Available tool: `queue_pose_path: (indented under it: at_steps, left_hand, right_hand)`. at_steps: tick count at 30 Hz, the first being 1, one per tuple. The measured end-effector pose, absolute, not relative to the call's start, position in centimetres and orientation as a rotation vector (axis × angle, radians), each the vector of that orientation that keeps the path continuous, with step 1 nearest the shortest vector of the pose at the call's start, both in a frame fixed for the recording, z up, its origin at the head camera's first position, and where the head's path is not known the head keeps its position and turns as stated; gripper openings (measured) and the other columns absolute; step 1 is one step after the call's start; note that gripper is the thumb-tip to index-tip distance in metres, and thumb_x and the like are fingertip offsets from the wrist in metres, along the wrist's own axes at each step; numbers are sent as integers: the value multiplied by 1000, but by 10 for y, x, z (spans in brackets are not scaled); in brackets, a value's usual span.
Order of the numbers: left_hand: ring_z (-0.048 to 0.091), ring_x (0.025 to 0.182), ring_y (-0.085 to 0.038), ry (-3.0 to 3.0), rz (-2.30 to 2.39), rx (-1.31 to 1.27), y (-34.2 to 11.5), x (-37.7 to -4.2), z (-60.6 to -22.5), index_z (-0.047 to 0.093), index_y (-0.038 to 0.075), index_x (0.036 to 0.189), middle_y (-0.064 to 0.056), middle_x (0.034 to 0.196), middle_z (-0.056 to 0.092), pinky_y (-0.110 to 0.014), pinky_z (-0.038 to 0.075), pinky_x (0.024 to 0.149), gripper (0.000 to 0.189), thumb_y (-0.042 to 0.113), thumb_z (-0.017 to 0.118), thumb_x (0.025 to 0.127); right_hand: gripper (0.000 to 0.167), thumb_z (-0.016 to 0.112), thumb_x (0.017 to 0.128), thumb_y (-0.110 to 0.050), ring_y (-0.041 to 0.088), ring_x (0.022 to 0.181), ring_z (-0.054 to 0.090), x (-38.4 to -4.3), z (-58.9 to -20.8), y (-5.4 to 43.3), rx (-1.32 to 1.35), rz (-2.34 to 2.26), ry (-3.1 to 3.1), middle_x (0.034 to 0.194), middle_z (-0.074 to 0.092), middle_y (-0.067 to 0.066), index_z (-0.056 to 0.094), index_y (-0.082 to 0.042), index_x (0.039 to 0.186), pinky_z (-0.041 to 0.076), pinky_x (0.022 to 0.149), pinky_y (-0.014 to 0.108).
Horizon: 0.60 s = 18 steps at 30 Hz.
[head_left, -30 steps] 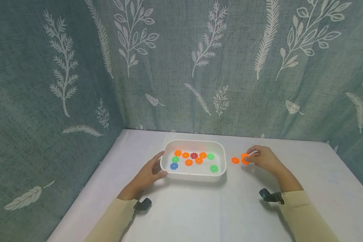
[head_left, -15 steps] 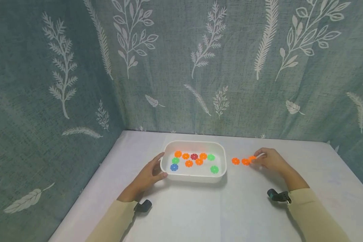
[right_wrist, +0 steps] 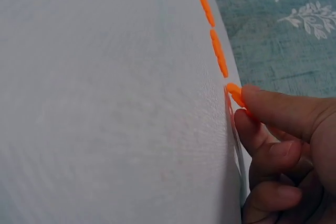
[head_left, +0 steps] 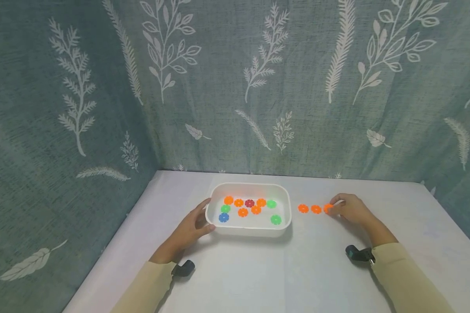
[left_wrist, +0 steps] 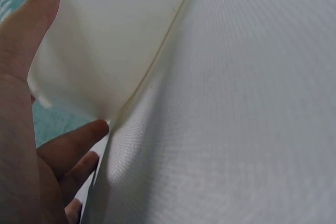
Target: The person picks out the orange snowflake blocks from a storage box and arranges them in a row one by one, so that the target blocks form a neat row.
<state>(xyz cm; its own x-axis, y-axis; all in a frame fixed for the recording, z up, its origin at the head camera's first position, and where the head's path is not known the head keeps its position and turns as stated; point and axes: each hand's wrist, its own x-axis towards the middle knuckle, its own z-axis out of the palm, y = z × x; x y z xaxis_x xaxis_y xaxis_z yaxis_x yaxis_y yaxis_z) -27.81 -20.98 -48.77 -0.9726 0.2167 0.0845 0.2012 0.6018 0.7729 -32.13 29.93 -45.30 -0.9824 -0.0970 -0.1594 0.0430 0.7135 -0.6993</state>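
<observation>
The white tray (head_left: 250,232), smooth-walled with rounded corners, sits on the cloth-covered worktop (head_left: 243,274); at its 9 o'clock end the left hand (head_left: 188,230) holds it between thumb and fingers. Inside lie thin, notched pieces: five orange discs (head_left: 243,212), three green discs (head_left: 276,219), a red disc (head_left: 250,203) and a blue disc (head_left: 224,217). Outside, at the tray's 3 o'clock, two flat discs (head_left: 316,209), both orange, lie in a row. Next along, the right hand (head_left: 350,208) has thumb and fingers clamped on a third disc (head_left: 327,208), also orange and tilted. The worktop's far edge meets the leaf-printed curtain (head_left: 219,148) at 12 o'clock; fine-woven white cloth spreads broadly toward 6 o'clock. The right thumb hides much of the third disc, and whether it touches the cloth is unclear. The left wrist view cuts the tray off.
</observation>
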Motion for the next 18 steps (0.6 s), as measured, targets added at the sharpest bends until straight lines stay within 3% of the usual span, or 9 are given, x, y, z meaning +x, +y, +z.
queue_pose_path:
  at_steps: [7, 13, 18]
  left_hand:
    - [40, 136, -31, 2803, 1331, 372, -209, -277, -488, 24, 38, 153, -8, 151, 41, -64, 24, 107, 94, 57, 76, 76]
    - [40, 136, -33, 2815, 1324, 385, -209, -277, -488, 23, 36, 154, -10, 150, 41, -64, 24, 107, 96, 57, 76, 77]
    - [40, 135, -34, 2820, 1319, 400, -210, -277, -486, 23, 34, 154, -11, 150, 41, -65, 25, 107, 96, 56, 76, 77]
  right_hand:
    - [34, 75, 85, -22, 28, 81, 61, -319, -452, 298, -74, -1032, 2798, 101, 65, 18, 62, 1, 107, 51, 66, 37]
    - [31, 75, 84, -20, 35, 94, 59, -318, -451, 295, -100, -948, 2867, 103, 65, 19, 65, 1, 103, 50, 76, 47]
    - [26, 74, 86, -19, 35, 94, 58, -319, -452, 294, -77, -926, 2857, 102, 65, 18, 66, 0, 102, 51, 76, 47]
